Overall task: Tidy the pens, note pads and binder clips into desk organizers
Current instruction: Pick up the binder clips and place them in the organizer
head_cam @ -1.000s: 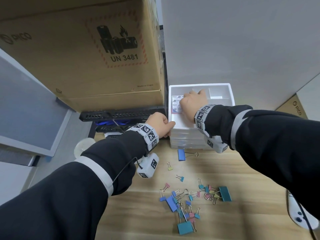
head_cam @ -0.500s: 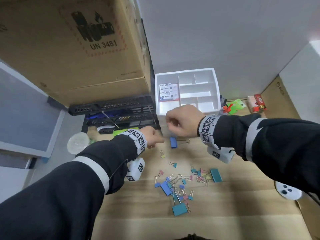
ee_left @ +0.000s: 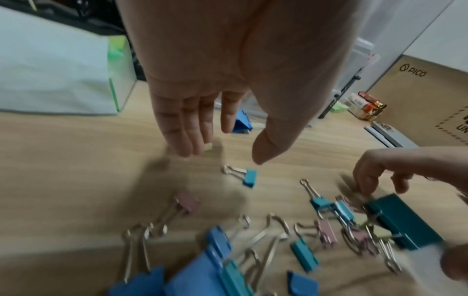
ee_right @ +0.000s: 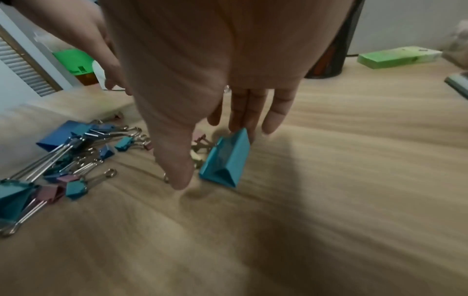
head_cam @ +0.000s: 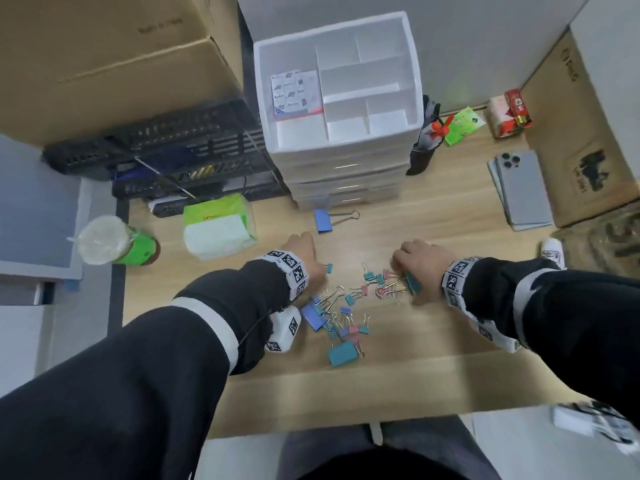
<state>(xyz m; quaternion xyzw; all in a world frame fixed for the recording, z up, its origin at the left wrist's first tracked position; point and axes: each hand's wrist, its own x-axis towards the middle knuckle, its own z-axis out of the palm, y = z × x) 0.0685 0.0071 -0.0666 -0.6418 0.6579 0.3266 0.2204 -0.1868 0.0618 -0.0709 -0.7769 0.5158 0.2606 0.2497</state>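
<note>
Several binder clips [head_cam: 341,306] in blue, teal and pink lie scattered on the wooden desk [head_cam: 433,341]. My left hand [head_cam: 304,251] hovers open over the desk, fingers [ee_left: 187,140] straight, by a small pale clip [ee_left: 209,147] and a small teal clip [ee_left: 248,177]. My right hand [head_cam: 415,265] reaches down with straight fingers [ee_right: 240,120] that touch a large teal clip [ee_right: 228,158]; the thumb is apart from it. A large blue clip [head_cam: 323,220] lies alone before the white drawer organizer [head_cam: 346,168]. A note pad [head_cam: 294,93] sits in its top tray's left compartment.
A cardboard box [head_cam: 114,57] over a black rack [head_cam: 166,150] stands at the left. A green tissue pack [head_cam: 218,223] and a cup [head_cam: 114,244] sit beside my left arm. Phones [head_cam: 523,188], a green packet [head_cam: 464,124] and another box [head_cam: 581,133] lie at the right.
Both hands left the organizer's top tray and came down to the clips on the desk. The note pad stays in the tray. The head view tilted downward.
</note>
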